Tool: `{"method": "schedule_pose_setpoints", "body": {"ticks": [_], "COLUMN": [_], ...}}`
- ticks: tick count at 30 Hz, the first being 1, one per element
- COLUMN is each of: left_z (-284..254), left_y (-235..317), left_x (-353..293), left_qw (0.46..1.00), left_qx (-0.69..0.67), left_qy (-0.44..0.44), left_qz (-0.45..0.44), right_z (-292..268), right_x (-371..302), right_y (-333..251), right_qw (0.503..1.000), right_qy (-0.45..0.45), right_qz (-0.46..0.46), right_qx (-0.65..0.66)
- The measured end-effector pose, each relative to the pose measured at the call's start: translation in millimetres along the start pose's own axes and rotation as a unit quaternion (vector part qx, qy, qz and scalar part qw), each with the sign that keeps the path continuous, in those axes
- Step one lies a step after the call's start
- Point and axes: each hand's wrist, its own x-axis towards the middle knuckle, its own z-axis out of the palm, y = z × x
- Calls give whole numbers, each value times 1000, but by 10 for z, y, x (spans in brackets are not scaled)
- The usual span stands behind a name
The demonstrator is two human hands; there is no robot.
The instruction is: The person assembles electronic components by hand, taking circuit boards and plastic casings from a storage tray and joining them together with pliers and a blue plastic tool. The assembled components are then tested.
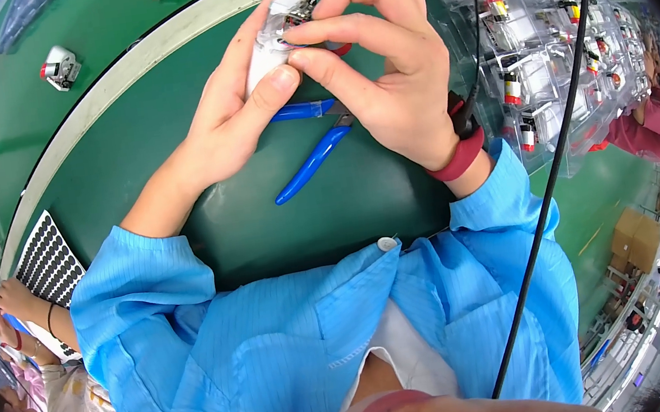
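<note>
My left hand (pixel 229 119) is wrapped round a small white plastic housing (pixel 264 58) with metal and electronic parts exposed at its far end. Against the housing's right side, my right hand (pixel 400 72) has its thumb and index fingertip pinched together; what lies between them is too small to make out. A bit of red shows behind the right fingers, its kind hidden. Just below the hands, blue-handled cutters (pixel 314 162) lie with handles spread on the green work surface (pixel 267 235), their jaws partly hidden behind my right hand.
Clear trays (pixel 525 39) of similar white units stand stacked at the right. A black cable (pixel 560 146) crosses the right side. Another white unit (pixel 60 68) sits beyond the pale rail (pixel 96 103). At left, a co-worker's hands (pixel 14 306) are beside a sheet of black dots (pixel 49 259).
</note>
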Motion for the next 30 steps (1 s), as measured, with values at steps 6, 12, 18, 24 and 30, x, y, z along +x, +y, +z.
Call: {"method": "schedule_pose_setpoints", "body": {"ticks": [6, 12, 18, 24, 30], "left_z": [10, -28, -38, -34, -125], "left_y": [83, 92, 53, 73, 78], "left_x": [-27, 10, -12, -13, 54], "left_qw": [996, 985, 996, 995, 959], "left_qx": [71, 174, 84, 98, 278], "left_qy": [6, -7, 2, -8, -47], "left_qz": [-47, 14, -8, -21, 33], "right_z": [108, 25, -35, -91, -75], "right_x": [28, -21, 11, 64, 72], "right_y": [200, 30, -40, 5, -12], "right_qw": [953, 995, 995, 990, 983], "right_qy": [100, -11, 6, -61, -94], "right_qz": [-274, -77, -40, -95, -127], "right_qx": [-77, -59, -96, -90, -97]}}
